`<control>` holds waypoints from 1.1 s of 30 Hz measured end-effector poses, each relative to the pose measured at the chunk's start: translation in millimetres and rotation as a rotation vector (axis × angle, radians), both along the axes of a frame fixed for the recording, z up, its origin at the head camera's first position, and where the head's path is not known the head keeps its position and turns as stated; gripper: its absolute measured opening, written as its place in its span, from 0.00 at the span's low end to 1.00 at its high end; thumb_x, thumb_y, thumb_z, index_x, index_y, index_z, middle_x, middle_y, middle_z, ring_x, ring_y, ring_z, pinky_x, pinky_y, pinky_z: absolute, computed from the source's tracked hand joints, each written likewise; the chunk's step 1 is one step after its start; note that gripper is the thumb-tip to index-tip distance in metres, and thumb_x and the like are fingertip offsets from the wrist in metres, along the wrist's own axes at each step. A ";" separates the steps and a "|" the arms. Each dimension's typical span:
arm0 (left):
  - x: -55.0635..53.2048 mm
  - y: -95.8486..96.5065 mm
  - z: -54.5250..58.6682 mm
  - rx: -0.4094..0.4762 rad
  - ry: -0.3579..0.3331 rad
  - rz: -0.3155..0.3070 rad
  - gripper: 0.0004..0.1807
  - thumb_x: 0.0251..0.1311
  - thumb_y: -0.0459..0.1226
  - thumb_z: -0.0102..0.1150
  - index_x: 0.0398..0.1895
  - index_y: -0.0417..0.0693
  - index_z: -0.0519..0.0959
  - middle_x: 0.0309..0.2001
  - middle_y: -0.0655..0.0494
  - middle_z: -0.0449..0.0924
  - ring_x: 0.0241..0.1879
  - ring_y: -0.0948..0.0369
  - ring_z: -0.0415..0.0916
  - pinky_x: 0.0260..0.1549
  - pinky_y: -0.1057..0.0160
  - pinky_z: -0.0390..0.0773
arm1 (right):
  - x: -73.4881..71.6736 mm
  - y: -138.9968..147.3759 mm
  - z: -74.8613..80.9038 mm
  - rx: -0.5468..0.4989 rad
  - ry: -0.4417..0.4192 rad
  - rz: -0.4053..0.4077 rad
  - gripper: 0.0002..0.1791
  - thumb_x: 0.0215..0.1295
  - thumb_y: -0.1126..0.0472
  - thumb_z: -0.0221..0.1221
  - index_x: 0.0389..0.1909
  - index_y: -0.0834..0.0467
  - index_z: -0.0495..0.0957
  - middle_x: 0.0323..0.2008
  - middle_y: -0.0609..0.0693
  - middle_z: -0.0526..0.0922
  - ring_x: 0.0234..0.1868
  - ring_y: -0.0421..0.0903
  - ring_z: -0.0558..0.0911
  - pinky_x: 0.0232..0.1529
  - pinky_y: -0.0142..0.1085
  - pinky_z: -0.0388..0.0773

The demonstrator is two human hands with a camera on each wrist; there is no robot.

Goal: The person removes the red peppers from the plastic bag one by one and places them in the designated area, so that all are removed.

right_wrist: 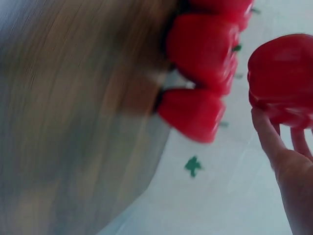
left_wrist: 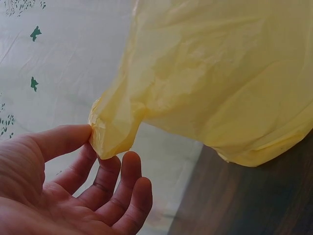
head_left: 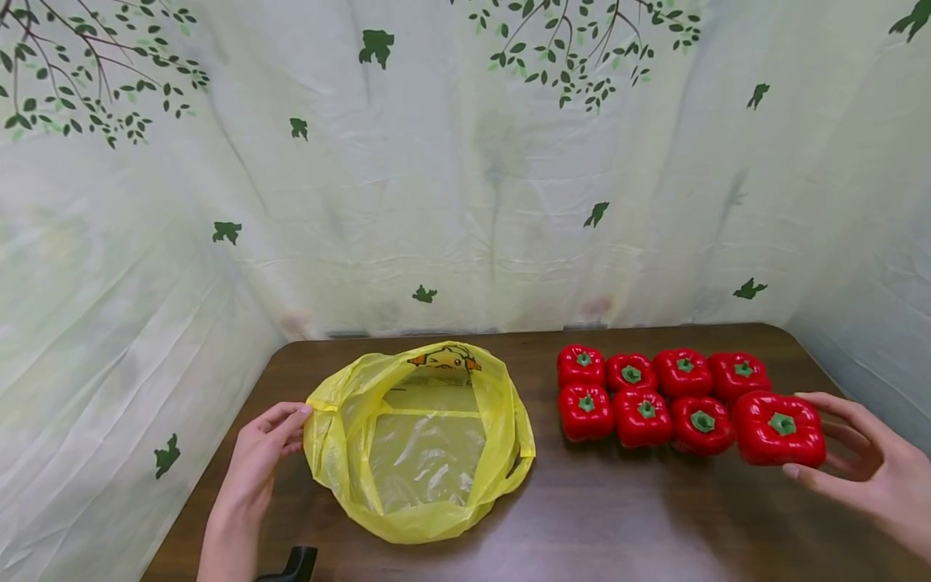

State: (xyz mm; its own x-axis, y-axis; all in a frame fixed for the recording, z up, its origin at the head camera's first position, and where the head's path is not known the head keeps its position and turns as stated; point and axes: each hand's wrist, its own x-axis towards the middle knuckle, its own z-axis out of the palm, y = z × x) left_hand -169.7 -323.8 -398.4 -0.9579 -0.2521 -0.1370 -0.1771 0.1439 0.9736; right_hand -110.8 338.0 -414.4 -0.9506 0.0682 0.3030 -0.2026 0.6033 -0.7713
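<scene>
A yellow plastic bag (head_left: 505, 396) stands with its mouth wide around on the left half of the table, a cartoon face printed on its far side. My left hand (head_left: 250, 465) pinches the bag's left edge between thumb and fingers; the gathered corner (left_wrist: 112, 132) shows in the left wrist view. At the right, my right hand (head_left: 869, 465) grips a red bell pepper (head_left: 760, 449) with a green stem, thumb below and fingers behind it. In the right wrist view this pepper (right_wrist: 281, 73) is held up above the tabletop.
Several more red bell peppers (head_left: 643, 420) stand in two rows on the right of the brown wooden table (head_left: 582, 517). A black object (head_left: 298, 564) pokes in at the front left. A pale curtain with printed leaves (head_left: 465, 202) hangs behind the table.
</scene>
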 end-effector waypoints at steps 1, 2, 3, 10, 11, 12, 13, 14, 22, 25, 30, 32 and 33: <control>-0.1 -0.1 -0.3 0.001 0.000 0.002 0.09 0.65 0.46 0.62 0.38 0.52 0.83 0.35 0.64 0.80 0.35 0.64 0.77 0.36 0.67 0.78 | -0.8 4.0 -1.3 -0.006 0.018 0.000 0.48 0.51 0.72 0.72 0.72 0.50 0.61 0.56 0.35 0.67 0.48 0.24 0.68 0.35 0.16 0.73; -0.2 -0.2 -0.7 0.002 -0.001 0.001 0.09 0.65 0.46 0.62 0.38 0.52 0.83 0.35 0.64 0.80 0.35 0.64 0.77 0.36 0.67 0.78 | -1.7 8.0 -2.8 -0.012 0.039 0.001 0.48 0.50 0.74 0.71 0.72 0.51 0.62 0.55 0.34 0.68 0.48 0.23 0.69 0.36 0.16 0.73; -0.3 -0.2 -1.0 0.004 -0.001 0.000 0.09 0.65 0.46 0.62 0.38 0.51 0.83 0.35 0.64 0.80 0.35 0.64 0.77 0.36 0.67 0.78 | -3.0 11.6 -4.3 -0.016 0.059 -0.003 0.48 0.49 0.75 0.72 0.71 0.51 0.63 0.54 0.32 0.70 0.47 0.22 0.70 0.37 0.15 0.72; -1.3 0.3 -1.9 0.001 0.002 -0.009 0.10 0.66 0.46 0.62 0.39 0.50 0.83 0.35 0.63 0.80 0.36 0.63 0.77 0.37 0.66 0.79 | -11.4 30.6 -25.2 0.012 0.048 -0.039 0.46 0.49 0.71 0.73 0.70 0.55 0.64 0.51 0.27 0.69 0.46 0.21 0.70 0.37 0.14 0.70; -1.4 0.3 -1.7 -0.001 0.001 -0.009 0.10 0.66 0.46 0.62 0.39 0.50 0.83 0.35 0.63 0.80 0.36 0.63 0.77 0.37 0.66 0.79 | -12.6 32.8 -28.9 0.018 0.019 -0.045 0.46 0.50 0.68 0.74 0.70 0.56 0.63 0.50 0.27 0.68 0.46 0.20 0.69 0.37 0.14 0.70; -1.4 0.3 -1.5 -0.002 0.000 -0.010 0.10 0.66 0.46 0.62 0.40 0.50 0.83 0.35 0.63 0.80 0.36 0.63 0.77 0.37 0.66 0.79 | -14.2 34.8 -32.7 0.024 -0.014 -0.049 0.46 0.52 0.66 0.74 0.71 0.56 0.62 0.50 0.26 0.67 0.45 0.20 0.68 0.36 0.14 0.70; -1.4 0.3 -1.3 -0.003 -0.002 -0.011 0.10 0.66 0.46 0.62 0.40 0.50 0.83 0.36 0.63 0.79 0.36 0.63 0.77 0.37 0.66 0.79 | -15.5 36.5 -36.2 0.023 -0.045 -0.049 0.46 0.53 0.64 0.73 0.71 0.57 0.61 0.50 0.27 0.66 0.45 0.20 0.68 0.35 0.15 0.71; -1.3 0.3 -1.2 -0.003 -0.003 -0.012 0.11 0.66 0.47 0.62 0.40 0.50 0.83 0.36 0.63 0.79 0.36 0.63 0.77 0.37 0.66 0.79 | -17.0 38.1 -39.8 0.022 -0.074 -0.042 0.46 0.54 0.62 0.73 0.72 0.57 0.59 0.50 0.27 0.65 0.45 0.20 0.67 0.35 0.15 0.72; 0.6 1.5 -0.4 -0.014 0.008 -0.014 0.10 0.66 0.47 0.62 0.38 0.52 0.83 0.36 0.63 0.79 0.35 0.64 0.77 0.36 0.66 0.79 | -26.0 46.9 -56.5 0.026 -0.214 -0.014 0.47 0.58 0.56 0.71 0.73 0.62 0.55 0.58 0.51 0.68 0.40 0.15 0.68 0.32 0.23 0.78; 0.4 1.2 -0.2 -0.015 0.007 -0.011 0.10 0.66 0.47 0.62 0.39 0.51 0.83 0.36 0.63 0.79 0.35 0.64 0.77 0.36 0.66 0.79 | -29.4 50.6 -60.7 0.072 -0.235 -0.011 0.48 0.59 0.54 0.71 0.73 0.64 0.54 0.59 0.69 0.64 0.39 0.15 0.67 0.31 0.26 0.79; 0.2 0.2 -0.2 -0.015 0.006 -0.008 0.10 0.66 0.47 0.62 0.39 0.51 0.83 0.35 0.63 0.79 0.35 0.64 0.77 0.36 0.66 0.78 | -33.7 52.7 -61.2 0.108 -0.216 0.010 0.47 0.58 0.54 0.71 0.72 0.65 0.56 0.61 0.73 0.62 0.39 0.16 0.67 0.31 0.26 0.79; 0.4 0.1 -0.3 -0.016 0.009 -0.008 0.10 0.66 0.47 0.62 0.38 0.51 0.83 0.35 0.63 0.79 0.35 0.64 0.77 0.36 0.66 0.78 | -34.8 52.4 -59.8 0.107 -0.222 0.020 0.47 0.59 0.54 0.70 0.72 0.65 0.55 0.61 0.73 0.61 0.39 0.16 0.66 0.31 0.27 0.79; 0.5 0.1 -0.4 -0.016 0.010 -0.009 0.10 0.66 0.47 0.62 0.38 0.51 0.83 0.35 0.63 0.80 0.35 0.64 0.77 0.36 0.66 0.78 | -35.0 52.2 -59.4 0.103 -0.229 0.029 0.47 0.60 0.55 0.70 0.72 0.66 0.54 0.62 0.74 0.61 0.40 0.17 0.67 0.31 0.27 0.80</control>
